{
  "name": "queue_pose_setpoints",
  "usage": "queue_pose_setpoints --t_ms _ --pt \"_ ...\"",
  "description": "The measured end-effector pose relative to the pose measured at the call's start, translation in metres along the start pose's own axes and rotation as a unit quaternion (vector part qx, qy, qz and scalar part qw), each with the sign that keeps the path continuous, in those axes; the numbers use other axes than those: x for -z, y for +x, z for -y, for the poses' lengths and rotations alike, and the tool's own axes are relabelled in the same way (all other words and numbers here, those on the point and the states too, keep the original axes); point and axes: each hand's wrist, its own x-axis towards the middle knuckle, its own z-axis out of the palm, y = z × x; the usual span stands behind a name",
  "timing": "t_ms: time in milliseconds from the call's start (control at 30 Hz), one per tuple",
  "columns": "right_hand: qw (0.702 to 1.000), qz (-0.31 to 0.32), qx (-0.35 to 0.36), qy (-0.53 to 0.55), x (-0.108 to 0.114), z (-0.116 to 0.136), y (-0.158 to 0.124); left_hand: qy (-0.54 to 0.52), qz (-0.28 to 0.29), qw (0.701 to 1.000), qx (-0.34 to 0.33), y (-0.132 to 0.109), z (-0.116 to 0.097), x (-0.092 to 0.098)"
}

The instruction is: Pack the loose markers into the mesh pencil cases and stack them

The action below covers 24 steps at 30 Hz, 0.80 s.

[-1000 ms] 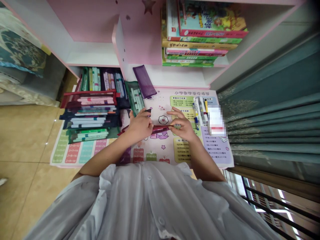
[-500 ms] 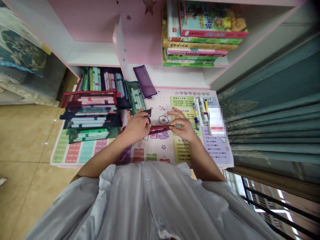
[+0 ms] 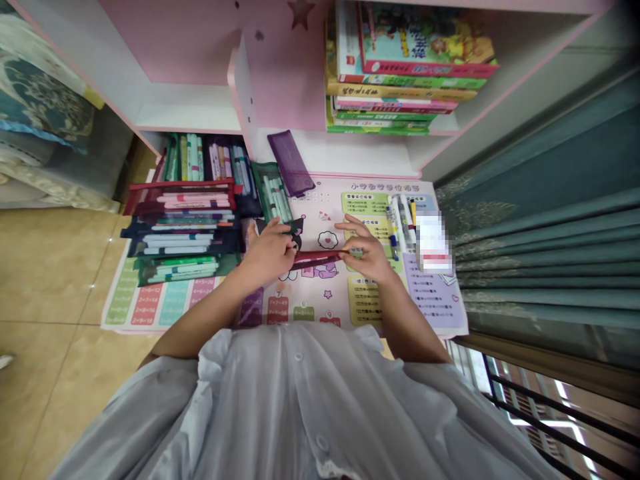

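Observation:
A dark red zip pencil pouch [image 3: 317, 259] is stretched between my two hands above the patterned desk mat. My right hand [image 3: 369, 255] pinches its right end between thumb and finger, other fingers extended. My left hand [image 3: 270, 252] is closed on the zipped edge farther left, covering part of the pouch; what its fingertips grip exactly is hidden. Just beyond my left hand lies a green mesh pouch [image 3: 275, 197] with pale markers in it. A flat purple pouch [image 3: 291, 163] rests behind that one, leaning towards the shelf.
Filled pouches are stacked at the left, including a red one [image 3: 195, 199] and a green one [image 3: 183, 269]. Loose pens [image 3: 401, 223] and a blurred white item [image 3: 433, 241] lie at the right. Books [image 3: 400, 87] fill the shelf above; a curtain [image 3: 540, 220] hangs right.
My left hand has slid a little leftward along the red pouch's edge, so more of that edge shows. My right hand has stayed in place.

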Motion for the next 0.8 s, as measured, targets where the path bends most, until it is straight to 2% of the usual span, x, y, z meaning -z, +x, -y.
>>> queue_pose_setpoints --t_ms 333,600,800 --pt "1.0 -0.006 0.017 0.006 -0.002 -0.003 0.001 0.003 0.005 1.0 0.015 -0.004 0.003 0.004" --pt "1.0 -0.002 0.004 0.011 -0.001 -0.003 0.0 -0.012 -0.001 1.0 0.021 -0.006 0.006 0.005" --pt "1.0 -0.006 0.028 0.01 -0.002 -0.006 -0.001 -0.018 -0.013 1.0 0.018 -0.007 0.012 0.003"
